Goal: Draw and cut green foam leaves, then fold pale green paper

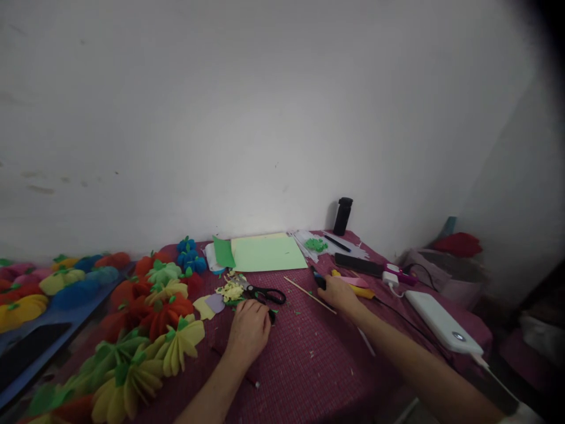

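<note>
My left hand (249, 325) lies on the red checked tablecloth with its fingers curled down; a small dark thing (272, 317) pokes out beside the thumb, its kind hidden. Just beyond the fingertips are black-handled scissors (267, 293) and a heap of pale yellow scraps (230, 291). Closed around a black and blue hand tool (318, 278), my right hand (339, 294) covers most of it, so its kind is unclear. A thin wooden stick (309, 294) lies between the hands. Right beside my right hand is a yellow-handled tool (362, 291) with a cord.
Colourful paper pumpkins (168, 312) crowd the left side, near a phone (33, 353). Light green sheets (269, 252) lie at the back, with green scraps (316, 244) and a black bottle (343, 216) to their right. A white power bank (444, 323) and a power strip (399, 274) trail cables at right.
</note>
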`<move>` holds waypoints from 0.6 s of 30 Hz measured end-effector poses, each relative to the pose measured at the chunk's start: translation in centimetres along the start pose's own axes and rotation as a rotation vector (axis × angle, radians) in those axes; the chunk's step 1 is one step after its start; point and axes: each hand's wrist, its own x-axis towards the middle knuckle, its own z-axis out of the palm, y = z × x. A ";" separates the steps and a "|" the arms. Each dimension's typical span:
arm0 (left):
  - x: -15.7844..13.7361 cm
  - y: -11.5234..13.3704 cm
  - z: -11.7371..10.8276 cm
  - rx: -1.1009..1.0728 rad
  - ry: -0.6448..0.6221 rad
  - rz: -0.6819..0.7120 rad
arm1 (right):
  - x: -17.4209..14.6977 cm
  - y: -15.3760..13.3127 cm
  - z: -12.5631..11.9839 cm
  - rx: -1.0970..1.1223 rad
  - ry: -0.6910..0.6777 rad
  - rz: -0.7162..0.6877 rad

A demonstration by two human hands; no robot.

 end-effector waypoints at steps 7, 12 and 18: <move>0.0 -0.4 0.1 -0.001 0.002 -0.005 | -3.8 -0.8 -0.1 0.055 0.039 -0.046; 0.0 -0.4 0.2 -0.003 0.006 0.005 | -6.7 -0.2 -0.6 0.115 0.017 -0.114; -0.1 -0.2 0.4 -0.003 -0.003 0.009 | -8.5 1.7 -1.9 0.200 -0.015 -0.161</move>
